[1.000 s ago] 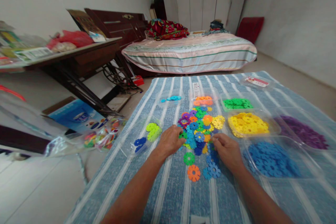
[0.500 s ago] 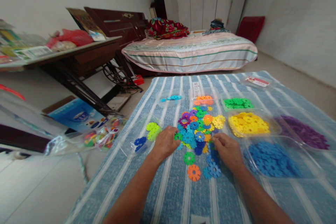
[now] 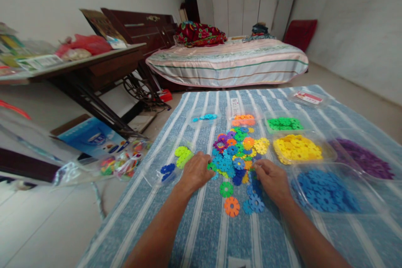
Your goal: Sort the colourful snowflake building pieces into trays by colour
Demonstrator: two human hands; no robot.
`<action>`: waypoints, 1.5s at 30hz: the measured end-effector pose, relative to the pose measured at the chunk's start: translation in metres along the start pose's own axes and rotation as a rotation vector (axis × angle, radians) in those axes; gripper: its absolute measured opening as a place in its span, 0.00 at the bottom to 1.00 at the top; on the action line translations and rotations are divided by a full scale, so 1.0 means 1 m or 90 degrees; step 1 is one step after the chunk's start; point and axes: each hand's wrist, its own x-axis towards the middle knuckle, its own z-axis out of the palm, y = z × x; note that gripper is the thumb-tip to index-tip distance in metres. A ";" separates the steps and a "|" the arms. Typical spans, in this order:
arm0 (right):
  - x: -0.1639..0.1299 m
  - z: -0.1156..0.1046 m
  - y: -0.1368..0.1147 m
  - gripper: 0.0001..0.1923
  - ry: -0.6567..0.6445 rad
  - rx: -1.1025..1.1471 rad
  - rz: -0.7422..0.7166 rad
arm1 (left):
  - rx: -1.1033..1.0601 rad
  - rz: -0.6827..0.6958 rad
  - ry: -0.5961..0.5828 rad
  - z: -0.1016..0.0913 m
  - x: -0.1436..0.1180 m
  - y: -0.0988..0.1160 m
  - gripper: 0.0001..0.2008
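Two bare hands work at one heap of snowflake discs [image 3: 238,150] lying near the middle of a blue striped mat [image 3: 201,226]. The left hand [image 3: 196,171] rests palm down at the heap's left edge, fingers curled onto a green disc there; whether it grips the piece cannot be told. The right hand [image 3: 273,180] sits at the heap's near right edge with fingers bent together over blue discs, and a pinch cannot be confirmed. Two single discs lie apart toward the mat's near edge: a green disc [image 3: 226,189] and an orange disc [image 3: 231,207], with a few blue discs [image 3: 255,204] just beside them. Clear plastic tubs ring the heap, eight countable by colour: a blue tub [image 3: 326,190], a purple tub [image 3: 364,159] and a yellow tub [image 3: 297,148] toward the mat's right edge, a green tub [image 3: 284,124], an orange tub [image 3: 244,119] and a turquoise tub [image 3: 204,118] toward its far edge, and on the left a lime tub [image 3: 182,155] and a dark blue tub [image 3: 166,171]. One lid with a red label [image 3: 307,98] lies at the far right corner. Off the mat's left edge sits one clear bag [image 3: 122,163] of mixed pieces on the pale floor. Beyond stand one bed [image 3: 229,63] with striped bedding, one dark wooden table [image 3: 94,67], and white wardrobe doors [image 3: 241,0].
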 end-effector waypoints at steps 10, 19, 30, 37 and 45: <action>0.000 0.000 0.000 0.16 -0.009 -0.005 0.016 | 0.003 0.030 0.021 0.002 0.007 0.004 0.14; 0.000 0.000 0.001 0.16 -0.003 -0.010 0.025 | -0.079 0.023 0.033 0.006 0.018 0.005 0.12; 0.000 -0.001 -0.001 0.16 -0.002 -0.011 0.021 | -0.339 0.014 0.082 0.017 0.022 -0.010 0.03; 0.000 -0.001 -0.001 0.16 -0.003 -0.007 0.013 | -0.467 0.010 0.080 0.021 0.024 -0.012 0.03; 0.000 -0.001 -0.001 0.16 -0.002 -0.002 0.014 | -0.473 -0.003 0.075 0.018 0.024 -0.011 0.03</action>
